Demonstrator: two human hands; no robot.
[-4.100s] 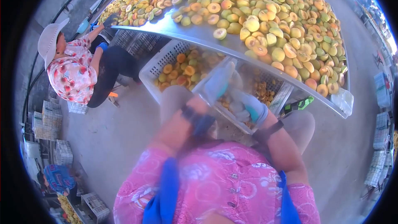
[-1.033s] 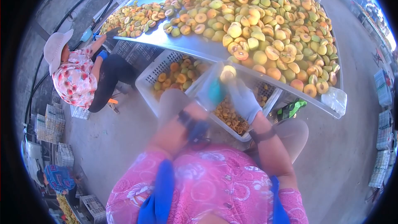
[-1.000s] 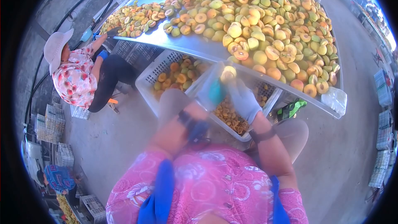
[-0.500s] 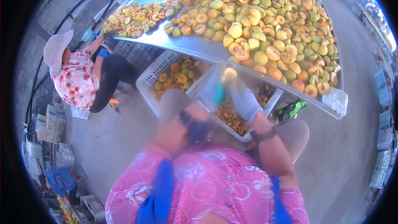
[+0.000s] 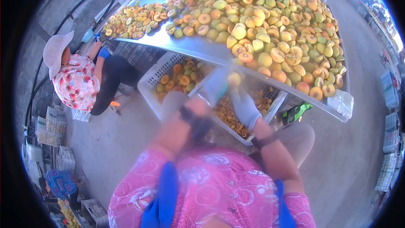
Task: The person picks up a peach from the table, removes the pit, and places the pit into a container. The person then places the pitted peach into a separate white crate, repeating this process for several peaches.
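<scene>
My left hand (image 5: 214, 86), in a white glove, is blurred by motion just under the front edge of the metal table (image 5: 185, 47). Its fingers are closed around a teal object (image 5: 222, 89), mostly hidden and too smeared to name. Beside it my right hand (image 5: 245, 109), also gloved in white, pinches a yellow peach (image 5: 234, 79) at its fingertips. Below both hands stands a white crate (image 5: 276, 104) with small brownish-orange fruit pieces (image 5: 230, 116) inside. Heaped peaches (image 5: 270, 38), many of them cut in half, cover much of the table.
Another white crate (image 5: 145, 85) with peaches stands left of my knees. A person (image 5: 78, 74) in a cap sits at the table's left side. A clear plastic container (image 5: 340, 102) lies on the near right corner, with a green bag (image 5: 296, 113) below. Stacked crates (image 5: 386, 173) line the right.
My right hand and forearm have shifted slightly down and left, and the peach has dropped a little. My left hand has moved slightly left. The seated person's hands have shifted a little.
</scene>
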